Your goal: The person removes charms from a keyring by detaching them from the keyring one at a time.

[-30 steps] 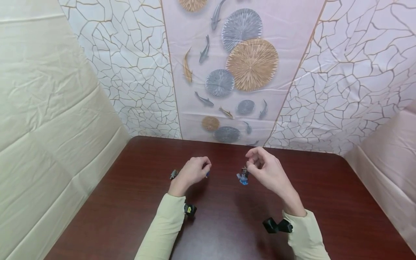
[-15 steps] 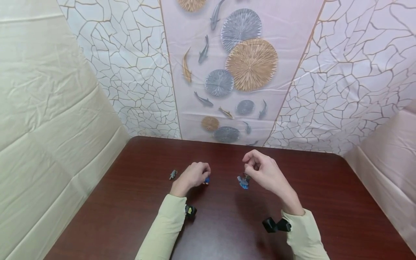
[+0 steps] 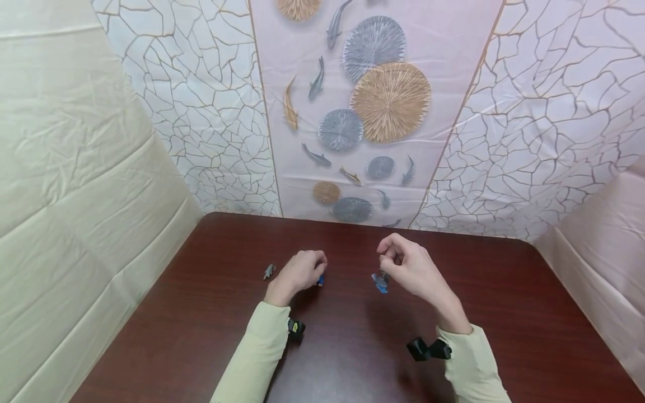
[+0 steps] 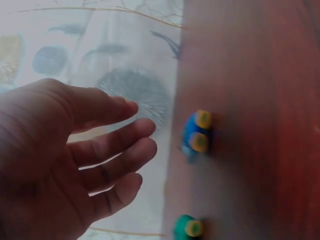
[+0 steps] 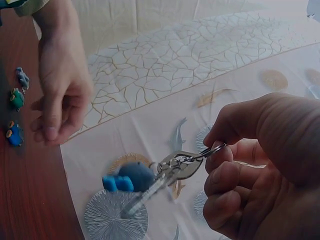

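Note:
My right hand point(image 3: 408, 260) pinches the metal ring point(image 5: 216, 149) of a keychain between thumb and forefinger, above the table. From it dangle a grey-blue figure point(image 5: 135, 177) with bright blue feet and flat metal pieces point(image 5: 177, 170), tilted and blurred. My left hand point(image 3: 298, 272) hovers with loosely bent fingers, and nothing lies between them in the left wrist view. Just beyond its fingertips, apart from them, a blue figure point(image 4: 195, 135) with orange feet is on the table. A green figure point(image 4: 187, 227) is beside that one; the head view hides it behind the left hand.
To the left of my left hand, a small grey figure point(image 3: 269, 271) lies on the dark red-brown table point(image 3: 332, 347). A patterned cloth point(image 3: 353, 112) hangs behind the table's far edge. Each wrist wears a black camera, such as the right one point(image 3: 428, 349).
Both hands have come slightly closer to me. The right hand has lowered a little, and its keychain has turned and swung. More of the blue figure shows by the left fingertips.

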Tool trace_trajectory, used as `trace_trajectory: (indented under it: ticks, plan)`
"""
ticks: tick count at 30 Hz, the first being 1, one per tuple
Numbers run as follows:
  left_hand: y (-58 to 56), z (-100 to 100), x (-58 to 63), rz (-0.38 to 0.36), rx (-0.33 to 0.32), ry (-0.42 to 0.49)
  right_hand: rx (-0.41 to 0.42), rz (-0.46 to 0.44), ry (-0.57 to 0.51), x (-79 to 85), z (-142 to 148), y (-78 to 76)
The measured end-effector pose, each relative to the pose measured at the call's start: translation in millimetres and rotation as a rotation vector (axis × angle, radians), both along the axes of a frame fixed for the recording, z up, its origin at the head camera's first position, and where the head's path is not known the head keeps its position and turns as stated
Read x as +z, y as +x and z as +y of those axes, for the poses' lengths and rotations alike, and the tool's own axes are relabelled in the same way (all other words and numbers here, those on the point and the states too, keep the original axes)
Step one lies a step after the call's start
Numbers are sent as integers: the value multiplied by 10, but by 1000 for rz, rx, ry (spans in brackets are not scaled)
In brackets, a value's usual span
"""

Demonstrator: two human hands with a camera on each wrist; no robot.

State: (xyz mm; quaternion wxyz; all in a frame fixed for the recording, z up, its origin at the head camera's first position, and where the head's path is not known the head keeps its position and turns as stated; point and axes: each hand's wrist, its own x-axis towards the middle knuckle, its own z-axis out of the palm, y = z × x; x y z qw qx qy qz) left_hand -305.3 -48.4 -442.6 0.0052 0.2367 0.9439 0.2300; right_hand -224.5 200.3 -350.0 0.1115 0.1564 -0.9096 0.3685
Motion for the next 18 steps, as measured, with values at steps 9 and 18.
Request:
trace_trajectory:
  ticks: [9, 18]
  plan:
    - [189, 106, 353, 151, -55, 42, 2, 5, -13, -4, 4, 2]
    - [418, 244, 625, 275, -140, 103, 18, -39, -85, -16, 11, 0]
